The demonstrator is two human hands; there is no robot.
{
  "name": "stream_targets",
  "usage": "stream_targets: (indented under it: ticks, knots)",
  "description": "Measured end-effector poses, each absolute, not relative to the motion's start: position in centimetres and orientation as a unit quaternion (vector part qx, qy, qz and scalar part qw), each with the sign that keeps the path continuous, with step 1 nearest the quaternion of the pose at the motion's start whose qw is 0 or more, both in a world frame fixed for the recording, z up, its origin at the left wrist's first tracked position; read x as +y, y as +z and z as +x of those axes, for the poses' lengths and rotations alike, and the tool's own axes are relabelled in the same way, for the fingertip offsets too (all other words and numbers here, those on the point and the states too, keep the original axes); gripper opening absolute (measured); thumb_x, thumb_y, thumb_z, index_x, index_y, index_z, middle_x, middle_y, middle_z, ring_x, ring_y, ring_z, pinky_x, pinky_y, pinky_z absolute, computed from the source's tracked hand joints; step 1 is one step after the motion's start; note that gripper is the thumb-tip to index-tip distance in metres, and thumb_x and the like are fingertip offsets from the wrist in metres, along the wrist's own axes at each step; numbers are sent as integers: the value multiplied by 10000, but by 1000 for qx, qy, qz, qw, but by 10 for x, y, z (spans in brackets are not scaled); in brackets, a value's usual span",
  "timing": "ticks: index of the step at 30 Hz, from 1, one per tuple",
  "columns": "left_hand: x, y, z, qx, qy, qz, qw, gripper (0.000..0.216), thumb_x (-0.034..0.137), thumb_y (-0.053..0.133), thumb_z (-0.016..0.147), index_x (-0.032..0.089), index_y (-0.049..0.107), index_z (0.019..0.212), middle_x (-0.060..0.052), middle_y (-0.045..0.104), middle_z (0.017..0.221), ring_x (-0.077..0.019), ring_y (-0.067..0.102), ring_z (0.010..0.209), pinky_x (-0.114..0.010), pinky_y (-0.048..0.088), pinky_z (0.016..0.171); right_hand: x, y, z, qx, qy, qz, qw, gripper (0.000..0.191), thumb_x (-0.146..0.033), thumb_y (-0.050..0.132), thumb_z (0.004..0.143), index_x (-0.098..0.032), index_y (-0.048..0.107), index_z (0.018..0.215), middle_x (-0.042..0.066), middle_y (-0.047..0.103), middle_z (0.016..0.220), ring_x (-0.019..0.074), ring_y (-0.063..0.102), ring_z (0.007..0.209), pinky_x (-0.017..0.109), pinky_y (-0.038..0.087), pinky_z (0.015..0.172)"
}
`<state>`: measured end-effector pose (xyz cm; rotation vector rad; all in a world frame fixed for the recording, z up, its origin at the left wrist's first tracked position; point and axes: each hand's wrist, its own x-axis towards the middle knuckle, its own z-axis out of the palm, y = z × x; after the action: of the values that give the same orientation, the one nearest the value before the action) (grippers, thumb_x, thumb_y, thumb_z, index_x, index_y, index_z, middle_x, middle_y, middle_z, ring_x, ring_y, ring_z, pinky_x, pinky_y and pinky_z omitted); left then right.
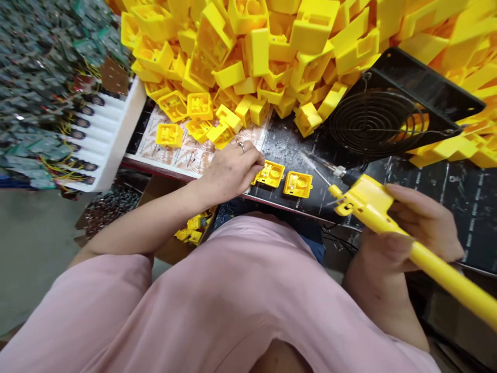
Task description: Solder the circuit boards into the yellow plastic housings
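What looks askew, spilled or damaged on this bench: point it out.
The black fan looks askew, tilted beside the jumbled heap of yellow housings. Pale specks dot the black bench top near the left hand; what they are, I cannot tell. No damage stands out.

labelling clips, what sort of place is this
Probably an assembly workshop: heaped boxy yellow plastic housings, a white tray of round black wired parts, and a handheld yellow plastic metal-tipped tool.
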<state>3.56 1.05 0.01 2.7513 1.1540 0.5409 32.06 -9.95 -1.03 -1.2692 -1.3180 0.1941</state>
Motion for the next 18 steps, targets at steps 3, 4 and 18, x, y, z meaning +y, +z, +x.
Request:
stream_targets:
  ticks: [3, 4, 18]
  knots:
    - [10, -2, 38, 376, 166, 912, 11, 293, 207, 455, 1046, 178, 723, 932, -72, 770, 897, -219, 706, 792, -331, 523, 739, -86, -12, 314, -516, 33, -503, 693, 556, -708, 673, 950, -191, 861, 1030, 65, 750, 760, 169, 649, 541, 274, 492, 455]
    - [10, -2, 38, 376, 163, 912, 7, 298, 211, 452, 1050, 181, 723, 931, -70, 770, 891, -218, 705, 789, -330, 519, 737, -85, -14, 314, -521, 37, -509, 684, 462, -632, 709, 956, -203, 863, 1026, 62, 760, 766, 160, 646, 536, 266, 491, 455]
    - [6, -3, 30, 290, 175, 939, -57, 254, 172, 520, 1047, 178, 713, 883, -50, 761, 868, -220, 689, 797, -347, 493, 725, -94, 10, 317, -803, 80, -378, 453, 326, -238, 915, 832, -246, 697, 1074, -25, 772, 779, 174, 758, 632, 247, 618, 487]
